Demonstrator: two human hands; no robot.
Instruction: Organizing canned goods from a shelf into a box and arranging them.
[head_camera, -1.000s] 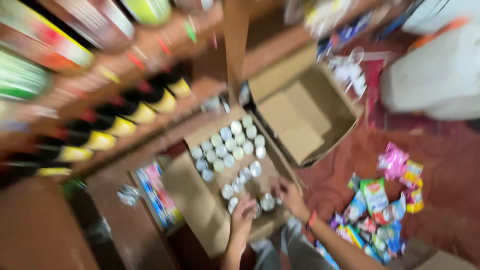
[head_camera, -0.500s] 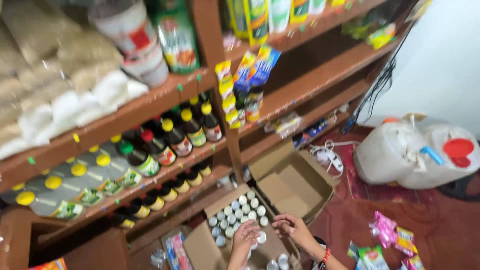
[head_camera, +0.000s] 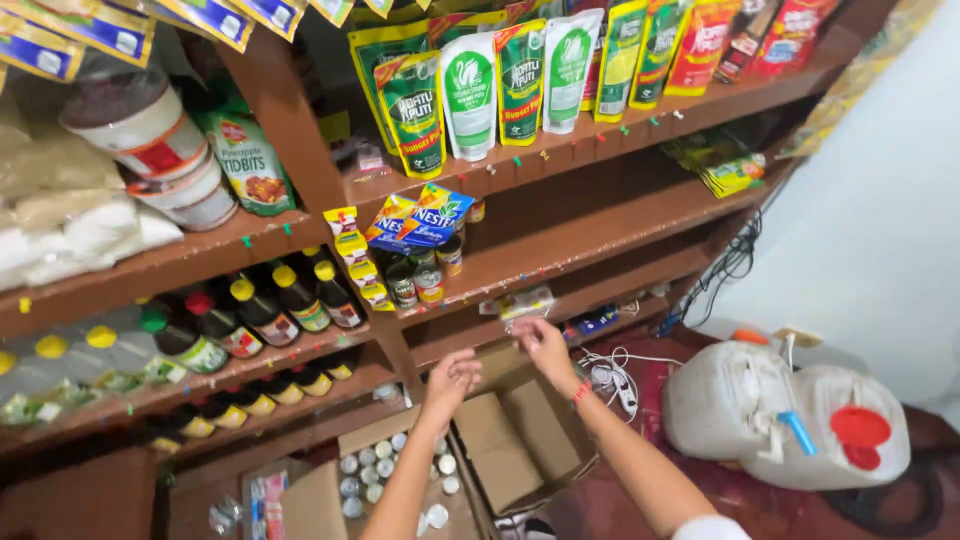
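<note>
Left hand (head_camera: 455, 375) grip contents can't tell; can box (head_camera: 400, 480) cut off at bottom edge.

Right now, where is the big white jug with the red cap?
In the head view the white jug lies on the floor at lower right, by the wall, right of the open cardboard box and past the right hand.

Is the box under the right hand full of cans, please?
No, the box below the right hand looks empty, flaps open; the cans sit in the neighbouring box.
</note>
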